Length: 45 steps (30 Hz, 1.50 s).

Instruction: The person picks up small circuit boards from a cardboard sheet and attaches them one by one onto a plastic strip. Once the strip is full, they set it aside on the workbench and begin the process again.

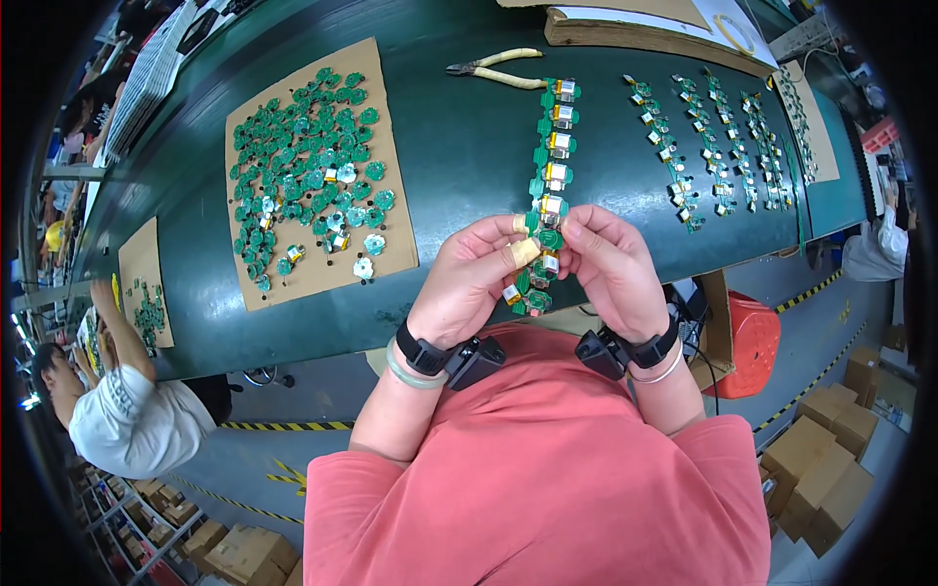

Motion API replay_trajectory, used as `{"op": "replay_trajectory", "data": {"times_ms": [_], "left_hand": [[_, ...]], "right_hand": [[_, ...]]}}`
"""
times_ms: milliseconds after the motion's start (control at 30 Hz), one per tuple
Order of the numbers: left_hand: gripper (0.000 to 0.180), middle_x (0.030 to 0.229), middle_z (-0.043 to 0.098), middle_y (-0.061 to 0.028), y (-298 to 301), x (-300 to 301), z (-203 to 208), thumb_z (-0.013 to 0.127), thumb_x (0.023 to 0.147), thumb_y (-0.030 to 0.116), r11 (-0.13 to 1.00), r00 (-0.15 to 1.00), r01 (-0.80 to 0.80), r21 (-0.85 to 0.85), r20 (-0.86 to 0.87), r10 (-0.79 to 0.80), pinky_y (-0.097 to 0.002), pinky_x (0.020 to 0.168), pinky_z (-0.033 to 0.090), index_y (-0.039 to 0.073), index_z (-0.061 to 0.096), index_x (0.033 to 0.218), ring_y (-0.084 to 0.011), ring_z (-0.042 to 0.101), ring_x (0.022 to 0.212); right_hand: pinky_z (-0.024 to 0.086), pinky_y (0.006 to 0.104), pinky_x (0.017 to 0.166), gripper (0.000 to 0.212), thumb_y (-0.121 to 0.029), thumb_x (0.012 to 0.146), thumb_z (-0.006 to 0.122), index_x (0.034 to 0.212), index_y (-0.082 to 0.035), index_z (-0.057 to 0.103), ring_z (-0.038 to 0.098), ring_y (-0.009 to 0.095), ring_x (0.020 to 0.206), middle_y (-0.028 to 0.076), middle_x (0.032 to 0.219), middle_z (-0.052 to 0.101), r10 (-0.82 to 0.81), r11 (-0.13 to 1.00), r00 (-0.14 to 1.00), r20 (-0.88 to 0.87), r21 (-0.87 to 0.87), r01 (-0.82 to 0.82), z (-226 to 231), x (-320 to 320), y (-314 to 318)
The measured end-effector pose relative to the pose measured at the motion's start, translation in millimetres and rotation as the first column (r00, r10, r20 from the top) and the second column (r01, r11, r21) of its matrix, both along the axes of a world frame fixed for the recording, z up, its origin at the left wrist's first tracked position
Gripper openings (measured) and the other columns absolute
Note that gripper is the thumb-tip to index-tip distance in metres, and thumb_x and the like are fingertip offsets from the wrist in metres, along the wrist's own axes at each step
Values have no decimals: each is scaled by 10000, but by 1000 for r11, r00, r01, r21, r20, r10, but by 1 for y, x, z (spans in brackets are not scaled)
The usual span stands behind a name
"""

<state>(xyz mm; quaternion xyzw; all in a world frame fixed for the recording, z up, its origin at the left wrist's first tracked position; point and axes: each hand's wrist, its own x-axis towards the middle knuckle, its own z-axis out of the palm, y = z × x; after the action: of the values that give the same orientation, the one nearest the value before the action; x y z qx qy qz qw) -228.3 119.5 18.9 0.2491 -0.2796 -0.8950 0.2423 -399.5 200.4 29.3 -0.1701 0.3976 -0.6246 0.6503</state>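
Note:
A long strip of joined green circuit boards (559, 146) runs from the table's middle toward my body. Silver parts with yellow edges sit along it. My left hand (474, 269), with tan tape around its fingers, pinches the strip's lower part from the left. Close against it from the right, my right hand (618, 264) holds the same strip between thumb and fingers. The strip's near end hangs below my fingertips by the table edge. Beyond its far end lie cutting pliers (498, 70) with cream handles. My fingers partly hide the boards between them.
At left, a cardboard sheet (401, 234) carries many loose round green boards. Several similar board strips (667, 156) lie at right on the green table (449, 127). A wooden-edged board (625, 34) stands at the back. A co-worker (137, 415) sits at far left.

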Motion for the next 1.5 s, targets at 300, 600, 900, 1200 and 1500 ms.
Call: {"op": "replay_trajectory", "data": {"times_ms": [300, 600, 900, 1200, 1500], "left_hand": [[228, 1027, 683, -64, -2, 1, 5, 608, 935, 42, 999, 1000, 28, 27, -8, -28, -245, 772, 542, 18, 602, 1162, -125, 667, 894], [221, 1018, 676, -45, -1, 1, 0, 604, 930, 22, 995, 995, -95, -21, 32, 96, -227, 785, 523, 15, 606, 1151, -93, 645, 890], [246, 1038, 672, -54, 2, -3, 0, 584, 919, -29, 943, 974, -180, -280, 84, 210, -235, 827, 519, -15, 594, 1164, -92, 635, 933], [282, 1004, 680, -37, 4, -2, 0, 566, 910, -44, 922, 961, -147, -358, 169, 218, -205, 733, 509, -5, 598, 1187, -59, 623, 855], [310, 965, 680, -16, 7, 0, 2, 567, 891, -38, 914, 935, -82, -397, 287, 209, -176, 622, 471, 9, 608, 1194, -27, 602, 779]], "right_hand": [[488, 218, 683, 121, -114, 979, 568, 1013, 1, 583, 588, 72, 754, 16, 863, 624, -28, 998, 922, -386, -62, 5, -1, 2, -7], [473, 211, 735, 120, -24, 929, 612, 1038, 7, 574, 566, 53, 809, 11, 923, 615, -158, 984, 728, -667, -165, 62, 3, 10, -7], [496, 245, 660, 182, 24, 834, 688, 1003, 8, 621, 588, 95, 757, 48, 871, 601, -233, 967, 387, -892, -255, -5, 18, 18, -3], [481, 256, 626, 200, 35, 807, 702, 993, -3, 637, 600, 138, 701, 63, 828, 593, -209, 966, 236, -949, -237, -99, 29, 5, -6], [475, 227, 629, 151, 14, 838, 694, 975, 4, 631, 604, 101, 737, 36, 832, 608, -34, 993, 384, -923, -73, -89, 30, 4, -6]]}}
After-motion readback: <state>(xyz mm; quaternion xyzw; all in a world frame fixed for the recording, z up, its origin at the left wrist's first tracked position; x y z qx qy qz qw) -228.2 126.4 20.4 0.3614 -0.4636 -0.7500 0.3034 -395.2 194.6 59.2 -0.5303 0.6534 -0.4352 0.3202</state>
